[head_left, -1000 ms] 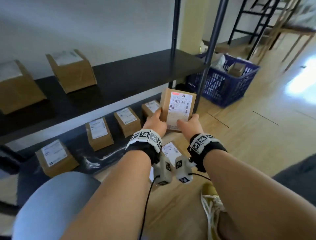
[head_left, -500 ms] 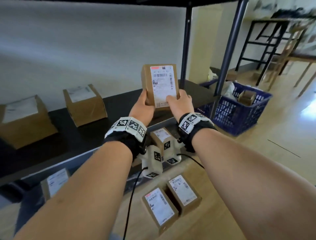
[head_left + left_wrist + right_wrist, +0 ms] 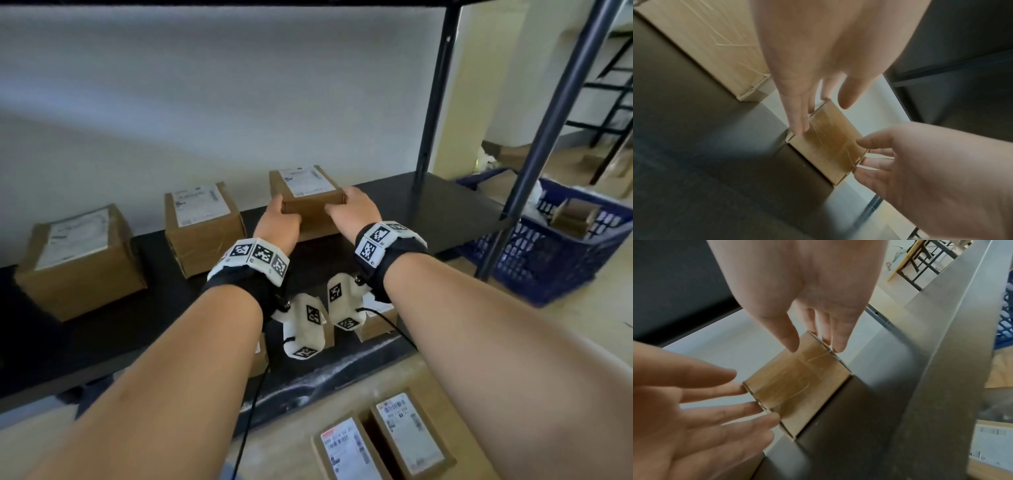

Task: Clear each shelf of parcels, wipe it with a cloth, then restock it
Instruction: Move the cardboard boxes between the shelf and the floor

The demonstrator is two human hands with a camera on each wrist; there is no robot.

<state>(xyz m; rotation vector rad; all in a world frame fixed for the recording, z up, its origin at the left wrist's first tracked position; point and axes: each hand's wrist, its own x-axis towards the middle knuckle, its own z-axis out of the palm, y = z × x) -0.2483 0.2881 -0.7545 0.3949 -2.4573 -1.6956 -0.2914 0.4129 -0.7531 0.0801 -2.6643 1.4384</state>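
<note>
— Where's the parcel sitting relative to my hands?

— Going left to right: my left hand (image 3: 279,224) has straight, slightly spread fingers (image 3: 797,116) against the left end of the small brown cardboard parcel (image 3: 310,200), which rests on the black shelf board (image 3: 445,212) with its white label upward. My right hand (image 3: 352,214) mirrors that at the right end. The box lies straight between both palms, long axis running away from me; neither hand is nearer.

— Any readable writing?

— No. The label print is too blurred; the same goes for the two larger brown cartons (image 3: 202,222) to its left.
</note>
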